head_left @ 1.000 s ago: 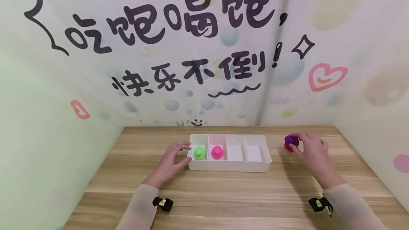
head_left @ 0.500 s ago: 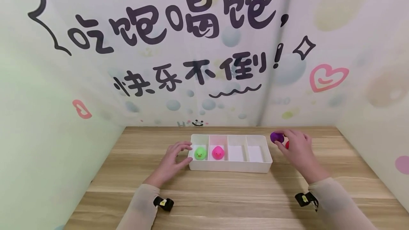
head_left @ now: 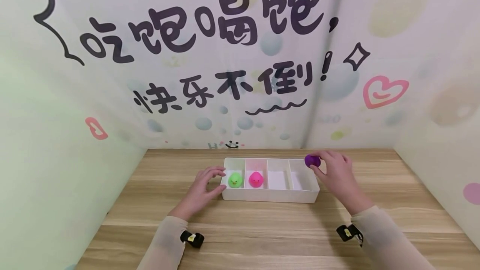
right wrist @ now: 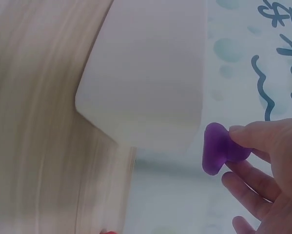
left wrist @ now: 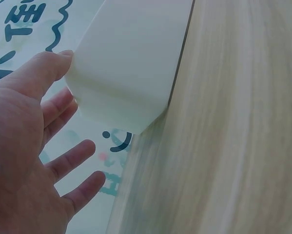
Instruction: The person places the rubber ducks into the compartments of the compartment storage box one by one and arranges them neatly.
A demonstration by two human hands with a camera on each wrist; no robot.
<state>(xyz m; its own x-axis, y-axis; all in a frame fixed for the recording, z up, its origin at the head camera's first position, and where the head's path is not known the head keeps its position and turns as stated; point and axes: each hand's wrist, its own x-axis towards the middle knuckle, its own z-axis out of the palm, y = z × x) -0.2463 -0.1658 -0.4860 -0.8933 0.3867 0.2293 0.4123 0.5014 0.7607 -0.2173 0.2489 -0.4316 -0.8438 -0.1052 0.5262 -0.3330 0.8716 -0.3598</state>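
My right hand (head_left: pixel 337 174) pinches a purple rubber duck (head_left: pixel 312 161) between thumb and fingers, over the right end of a white divided box (head_left: pixel 270 195). In the right wrist view the purple duck (right wrist: pixel 215 148) hangs just beyond the rim, its base facing sideways. My left hand (head_left: pixel 200 188) rests its thumb and fingertips at the box's left end; the left wrist view shows its other fingers spread loosely. A green duck (head_left: pixel 235 180) sits in the leftmost compartment and a pink duck (head_left: pixel 256 179) in the one beside it. The two right compartments hold nothing visible.
A bit of a red thing (right wrist: pixel 109 232) shows at the bottom of the right wrist view; my right hand hides it in the head view. The wooden table (head_left: pixel 240 232) meets a printed wall (head_left: pixel 225 128) behind the box and walls at both sides.
My right hand has lifted the purple duck off the red thing and carried it left to the box's right end. The left hand has stayed at the box.
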